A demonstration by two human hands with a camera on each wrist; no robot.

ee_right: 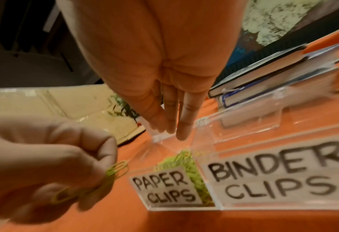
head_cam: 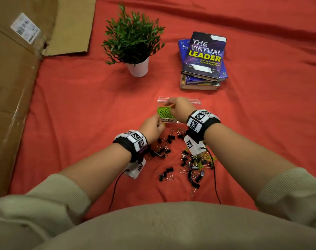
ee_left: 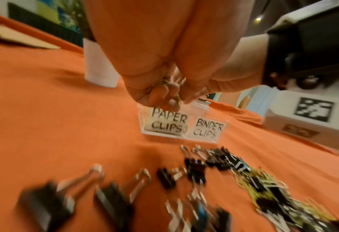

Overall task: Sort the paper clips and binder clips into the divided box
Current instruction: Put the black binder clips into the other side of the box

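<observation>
Red cloth under clear plastic divided box (head_cam: 196,101); left hand (head_cam: 152,127) pinching wiry green paper clips (ee_right: 113,172), right hand (head_cam: 179,108) slack-fingered.

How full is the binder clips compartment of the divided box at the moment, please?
Apparently empty: in the right wrist view only orange cloth shows through the clear binder clips compartment, while green paper clips fill its neighbour.

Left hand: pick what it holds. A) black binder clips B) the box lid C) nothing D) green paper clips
D: the left hand pinches green paper clips beside the box, near its PAPER CLIPS side.
</observation>
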